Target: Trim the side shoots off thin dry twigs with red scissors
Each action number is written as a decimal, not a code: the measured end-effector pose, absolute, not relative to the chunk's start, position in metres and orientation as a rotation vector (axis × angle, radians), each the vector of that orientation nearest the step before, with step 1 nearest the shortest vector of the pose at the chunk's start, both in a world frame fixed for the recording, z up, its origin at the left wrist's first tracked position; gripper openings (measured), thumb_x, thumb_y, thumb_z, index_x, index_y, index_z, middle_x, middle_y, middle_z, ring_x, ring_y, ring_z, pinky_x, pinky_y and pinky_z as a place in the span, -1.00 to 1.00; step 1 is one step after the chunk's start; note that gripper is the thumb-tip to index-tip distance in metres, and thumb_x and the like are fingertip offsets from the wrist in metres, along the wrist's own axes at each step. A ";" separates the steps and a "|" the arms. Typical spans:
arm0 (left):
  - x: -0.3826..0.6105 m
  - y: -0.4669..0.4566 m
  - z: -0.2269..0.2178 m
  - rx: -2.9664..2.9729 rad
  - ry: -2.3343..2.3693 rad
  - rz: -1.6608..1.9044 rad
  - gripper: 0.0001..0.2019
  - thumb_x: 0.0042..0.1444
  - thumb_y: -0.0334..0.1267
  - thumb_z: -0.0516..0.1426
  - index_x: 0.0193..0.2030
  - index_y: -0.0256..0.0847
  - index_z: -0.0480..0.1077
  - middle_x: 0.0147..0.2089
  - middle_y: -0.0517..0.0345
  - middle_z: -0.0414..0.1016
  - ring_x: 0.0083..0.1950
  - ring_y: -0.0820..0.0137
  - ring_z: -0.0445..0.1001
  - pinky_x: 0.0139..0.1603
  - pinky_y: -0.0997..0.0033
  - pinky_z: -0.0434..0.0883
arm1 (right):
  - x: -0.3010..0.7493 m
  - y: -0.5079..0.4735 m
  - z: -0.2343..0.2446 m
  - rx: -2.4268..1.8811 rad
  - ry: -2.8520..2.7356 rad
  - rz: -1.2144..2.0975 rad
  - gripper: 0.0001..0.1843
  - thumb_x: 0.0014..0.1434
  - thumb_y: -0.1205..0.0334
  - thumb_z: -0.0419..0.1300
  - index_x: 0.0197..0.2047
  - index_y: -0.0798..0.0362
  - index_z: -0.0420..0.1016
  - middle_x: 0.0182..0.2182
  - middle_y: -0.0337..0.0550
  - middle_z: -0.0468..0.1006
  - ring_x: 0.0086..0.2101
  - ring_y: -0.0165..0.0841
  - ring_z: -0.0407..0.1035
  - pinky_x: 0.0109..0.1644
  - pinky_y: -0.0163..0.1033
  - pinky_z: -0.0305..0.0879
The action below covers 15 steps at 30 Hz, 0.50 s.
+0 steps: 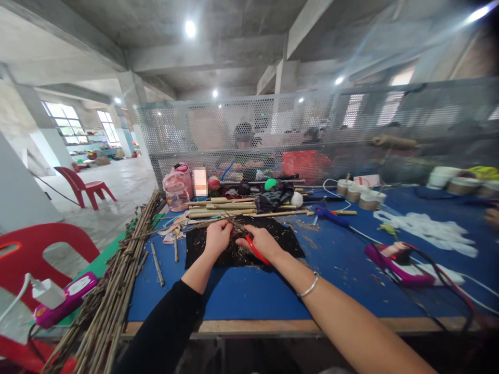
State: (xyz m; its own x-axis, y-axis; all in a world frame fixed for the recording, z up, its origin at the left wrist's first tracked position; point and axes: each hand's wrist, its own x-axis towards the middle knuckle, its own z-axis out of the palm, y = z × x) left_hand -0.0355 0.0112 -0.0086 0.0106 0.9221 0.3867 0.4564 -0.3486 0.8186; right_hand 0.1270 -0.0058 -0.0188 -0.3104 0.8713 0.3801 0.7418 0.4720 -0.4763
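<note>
The left hand pinches a twig jutting leftward; the right hand grips scissors close beside that pinch; a slipping twig could let them nick a finger; cloth lies beneath.

Left arm, right arm extended; fingers curled.

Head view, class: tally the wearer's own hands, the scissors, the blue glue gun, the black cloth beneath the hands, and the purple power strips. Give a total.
Wearer's own hands, left and right: 2
Scissors: 1
Blue glue gun: 1
Black cloth beneath the hands: 1
Purple power strips: 2
Total: 7
</note>
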 end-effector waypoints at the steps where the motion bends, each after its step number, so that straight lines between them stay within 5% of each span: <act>1: -0.035 0.012 -0.009 1.812 1.397 1.297 -0.74 -0.01 -0.25 -0.01 -0.61 -0.25 0.39 -0.63 0.21 0.37 -0.55 0.48 0.28 -0.48 0.52 0.15 | 0.127 -0.007 -0.019 -1.342 -2.130 0.269 -0.56 0.04 -0.14 0.12 -0.12 -0.04 0.41 -0.35 -0.16 0.54 -0.36 -0.33 0.42 -0.28 -0.33 0.22; 7: -0.031 0.012 -0.012 1.707 1.349 1.273 -0.79 -0.06 -0.29 0.02 -0.57 -0.27 0.42 -0.62 0.18 0.39 -0.57 0.47 0.28 -0.49 0.51 0.18 | 0.122 -0.011 -0.014 -1.380 -2.140 0.155 -0.52 0.00 -0.09 0.18 -0.08 0.02 0.33 -0.24 -0.09 0.48 -0.20 -0.28 0.37 -0.19 -0.28 0.20; 15: -0.033 0.008 -0.005 1.800 1.398 1.261 -0.76 -0.04 -0.27 0.01 -0.63 -0.27 0.38 -0.64 0.21 0.36 -0.57 0.49 0.24 -0.49 0.52 0.13 | 0.124 -0.007 -0.017 -1.374 -2.128 0.234 -0.56 0.01 -0.10 0.16 -0.10 -0.03 0.37 -0.29 -0.13 0.52 -0.28 -0.31 0.42 -0.23 -0.30 0.23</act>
State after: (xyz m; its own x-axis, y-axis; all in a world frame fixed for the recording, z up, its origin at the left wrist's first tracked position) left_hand -0.0331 0.0083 -0.0055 0.0285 0.9371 0.3480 0.4424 -0.3240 0.8363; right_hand 0.1245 -0.0072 -0.0168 -0.2935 0.8770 0.3805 0.7734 0.4518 -0.4447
